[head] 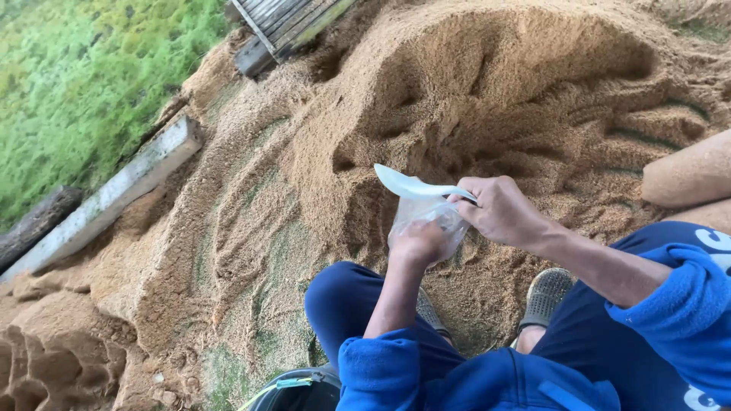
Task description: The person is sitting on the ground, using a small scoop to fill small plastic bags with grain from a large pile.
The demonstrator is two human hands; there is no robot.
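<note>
Gripping clear bag (426,221) | left hand (417,242) beneath | right hand (499,209) at rim

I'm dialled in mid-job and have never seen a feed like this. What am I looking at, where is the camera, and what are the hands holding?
There is one picture, taken by a camera worn on a person's head and looking down at their own two bare hands. No machine is involved. The person wears blue sleeves and dark blue trousers and seems to crouch in front of a big pile of sawdust; grey shoes show below the arms.

The left hand grips a clear plastic bag from below. The right hand holds a white scoop at the bag's mouth, its blade pointing left. How much is in the bag cannot be told.

At the left, a pale plank edges the pile, with grass beyond it.
</note>
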